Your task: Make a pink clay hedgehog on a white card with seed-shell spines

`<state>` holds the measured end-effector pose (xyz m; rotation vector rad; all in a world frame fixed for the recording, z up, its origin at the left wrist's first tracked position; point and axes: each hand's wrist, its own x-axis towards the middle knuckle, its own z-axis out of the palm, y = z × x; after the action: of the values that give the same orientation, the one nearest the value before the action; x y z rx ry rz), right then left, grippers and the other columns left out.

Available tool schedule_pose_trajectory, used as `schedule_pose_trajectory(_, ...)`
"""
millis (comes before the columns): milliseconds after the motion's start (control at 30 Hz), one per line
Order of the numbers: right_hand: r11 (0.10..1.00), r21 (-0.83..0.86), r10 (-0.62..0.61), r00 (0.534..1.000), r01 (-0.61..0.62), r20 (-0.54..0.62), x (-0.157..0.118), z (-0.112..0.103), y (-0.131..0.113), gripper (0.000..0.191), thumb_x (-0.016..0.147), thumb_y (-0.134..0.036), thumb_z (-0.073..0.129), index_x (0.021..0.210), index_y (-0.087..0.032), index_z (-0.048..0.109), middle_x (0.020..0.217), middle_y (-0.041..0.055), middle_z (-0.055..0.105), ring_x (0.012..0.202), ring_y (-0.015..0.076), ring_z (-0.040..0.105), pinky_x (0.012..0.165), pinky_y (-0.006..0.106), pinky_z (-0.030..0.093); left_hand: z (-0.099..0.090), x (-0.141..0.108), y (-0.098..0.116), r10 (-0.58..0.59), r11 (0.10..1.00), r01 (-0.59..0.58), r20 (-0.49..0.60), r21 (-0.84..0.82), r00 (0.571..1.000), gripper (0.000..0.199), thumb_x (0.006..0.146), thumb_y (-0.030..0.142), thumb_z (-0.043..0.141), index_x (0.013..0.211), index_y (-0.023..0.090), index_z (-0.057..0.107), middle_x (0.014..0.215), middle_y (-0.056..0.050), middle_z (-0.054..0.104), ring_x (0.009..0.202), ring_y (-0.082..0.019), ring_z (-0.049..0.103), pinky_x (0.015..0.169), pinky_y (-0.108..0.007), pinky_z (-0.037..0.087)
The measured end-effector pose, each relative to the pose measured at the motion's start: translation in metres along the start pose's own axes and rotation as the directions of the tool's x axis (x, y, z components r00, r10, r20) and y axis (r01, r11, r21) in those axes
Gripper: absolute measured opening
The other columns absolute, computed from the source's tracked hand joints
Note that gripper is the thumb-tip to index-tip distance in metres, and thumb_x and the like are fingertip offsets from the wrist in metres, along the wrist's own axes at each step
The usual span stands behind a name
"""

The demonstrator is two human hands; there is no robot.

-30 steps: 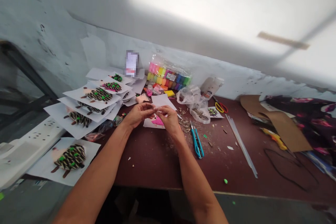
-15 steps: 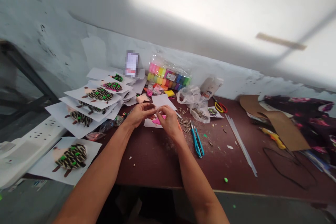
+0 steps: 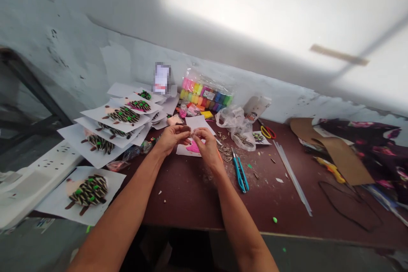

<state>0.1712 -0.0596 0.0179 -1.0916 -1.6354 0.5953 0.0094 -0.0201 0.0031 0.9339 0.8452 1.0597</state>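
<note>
My left hand (image 3: 172, 139) is closed with its fingertips on a small dark brown lump (image 3: 185, 128), perhaps modelling clay. My right hand (image 3: 207, 143) meets it, thumb and finger pinched on something pale or clear, too small to make out. Under both hands lies a white paper with a flat pink shape (image 3: 193, 147), partly hidden by the fingers. Behind it is a blank white sheet (image 3: 200, 123). To the right of my right hand are a scatter of small striped seed-like pieces (image 3: 227, 153) and a teal-handled cutting tool (image 3: 240, 173).
Stacked papers with spiky hedgehog figures (image 3: 124, 114) stand at left, above a white power strip (image 3: 38, 180). At the back are a colourful clay pack (image 3: 205, 93), plastic bags (image 3: 244, 136) and scissors (image 3: 267, 131). Clear sticks (image 3: 293, 178) and a glue gun (image 3: 331, 169) lie at right.
The view has shifted slightly. More of the brown lump shows at my left fingertips, and my right fingers have moved a little, uncovering more of the pink shape.
</note>
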Motion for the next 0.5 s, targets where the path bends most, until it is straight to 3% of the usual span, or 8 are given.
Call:
schedule_pose_trajectory(333, 0.997, -0.083, -0.002, 0.995, 0.011, 0.101, 0.0002, -0.0021, 0.0076, 0.022, 0.082, -0.011, 0.055, 0.089, -0.021, 0.074, 0.092, 0.0036, 0.071, 0.082, 0.0158, 0.065, 0.079, 0.027, 0.05, -0.0002, -0.0023, 0.0051, 0.023, 0.999, -0.024, 0.024, 0.038, 0.999, 0.046, 0.051, 0.023, 0.093, 0.086, 0.012, 0.066, 0.073, 0.0, 0.072, 0.056, -0.014, 0.069, 0.056, -0.025, 0.059)
schedule_pose_trajectory(500, 0.991, -0.135, -0.003, 0.992, 0.02, 0.125, -0.0006, -0.0023, 0.004, 0.013, 0.085, -0.012, 0.061, 0.083, -0.021, 0.071, 0.089, 0.0029, 0.069, 0.081, 0.0154, 0.064, 0.078, 0.026, 0.05, 0.0007, -0.0033, 0.0048, 0.032, 0.995, -0.036, 0.042, 0.089, 0.999, 0.046, 0.054, 0.027, 0.093, 0.088, 0.013, 0.065, 0.07, 0.001, 0.07, 0.056, -0.014, 0.068, 0.055, -0.025, 0.057)
